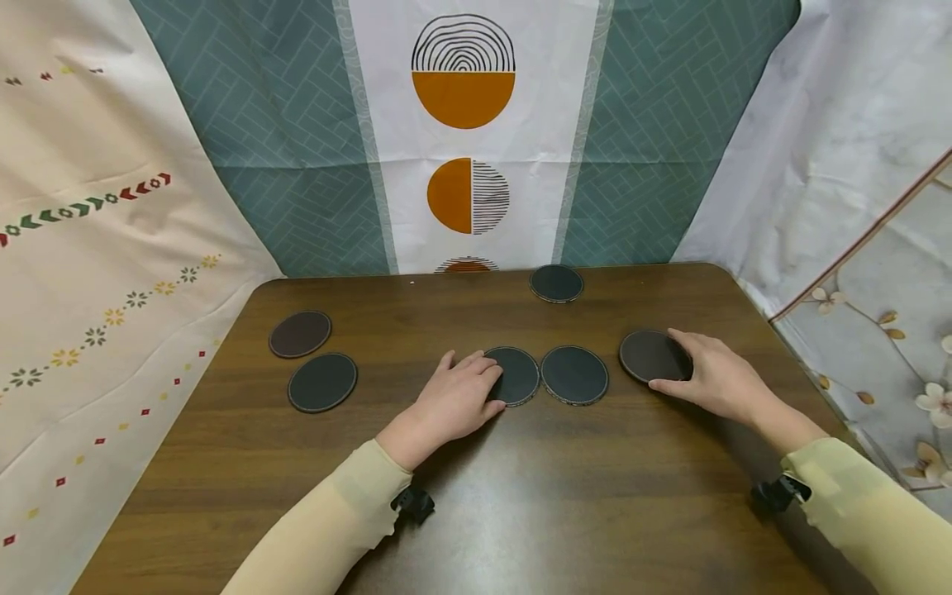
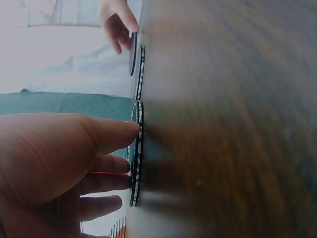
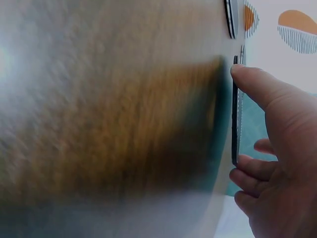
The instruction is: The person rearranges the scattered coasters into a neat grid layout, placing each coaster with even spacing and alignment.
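Observation:
Round dark coasters with stitched rims lie on a brown wooden table. My left hand [image 1: 459,399] rests on the left part of a dark green coaster [image 1: 521,376], its fingers fairly straight. In the left wrist view, the thumb touches that coaster's near edge [image 2: 137,173]. My right hand [image 1: 716,376] holds a dark brown coaster [image 1: 653,357] by its rim, thumb at the near side and fingers at the far side. The right wrist view shows this coaster [image 3: 235,114] edge-on, slightly above the table. Between the hands lies another dark green coaster [image 1: 574,375].
At the left lie a brown coaster [image 1: 300,334] and a dark green coaster [image 1: 322,383]. One more dark coaster [image 1: 556,283] lies at the table's back edge. Patterned cloths [image 1: 476,140] hang behind and beside the wooden table [image 1: 521,512].

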The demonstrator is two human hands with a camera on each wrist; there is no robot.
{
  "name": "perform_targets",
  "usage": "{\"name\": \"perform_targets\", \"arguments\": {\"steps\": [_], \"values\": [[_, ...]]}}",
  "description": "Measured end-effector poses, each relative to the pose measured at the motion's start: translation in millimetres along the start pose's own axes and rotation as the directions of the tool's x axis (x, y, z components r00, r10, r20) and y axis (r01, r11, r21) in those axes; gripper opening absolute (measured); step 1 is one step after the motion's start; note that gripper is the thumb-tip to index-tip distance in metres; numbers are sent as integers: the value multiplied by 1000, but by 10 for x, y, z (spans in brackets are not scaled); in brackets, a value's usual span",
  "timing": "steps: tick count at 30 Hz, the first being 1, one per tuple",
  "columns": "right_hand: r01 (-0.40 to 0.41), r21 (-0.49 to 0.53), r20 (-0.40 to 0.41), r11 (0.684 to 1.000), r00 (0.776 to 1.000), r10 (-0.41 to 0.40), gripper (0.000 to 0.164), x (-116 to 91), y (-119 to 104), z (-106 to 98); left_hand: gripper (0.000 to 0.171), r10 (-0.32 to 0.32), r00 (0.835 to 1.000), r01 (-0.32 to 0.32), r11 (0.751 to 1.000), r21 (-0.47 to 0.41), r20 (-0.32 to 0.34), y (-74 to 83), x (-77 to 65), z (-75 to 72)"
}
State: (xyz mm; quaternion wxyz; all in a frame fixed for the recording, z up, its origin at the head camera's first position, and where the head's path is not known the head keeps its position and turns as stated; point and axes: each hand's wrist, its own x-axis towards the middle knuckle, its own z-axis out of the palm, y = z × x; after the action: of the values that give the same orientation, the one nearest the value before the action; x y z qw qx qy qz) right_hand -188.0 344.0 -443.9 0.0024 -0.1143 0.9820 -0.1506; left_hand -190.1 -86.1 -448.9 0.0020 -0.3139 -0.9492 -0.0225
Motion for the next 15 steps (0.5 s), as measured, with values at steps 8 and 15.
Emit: {"name": "perform_targets", "arguments": {"steps": [8,15], "values": [[48,-4,-29,999,998,-48,109,-72,-75,71,59,-5,1000,5,1000,3,12,3,-1,-5],[59,-7,-40,998,997,-59,109,-116,-129,74,59,0,1000,0,1000,3,8,-2,-11,-19]]}}
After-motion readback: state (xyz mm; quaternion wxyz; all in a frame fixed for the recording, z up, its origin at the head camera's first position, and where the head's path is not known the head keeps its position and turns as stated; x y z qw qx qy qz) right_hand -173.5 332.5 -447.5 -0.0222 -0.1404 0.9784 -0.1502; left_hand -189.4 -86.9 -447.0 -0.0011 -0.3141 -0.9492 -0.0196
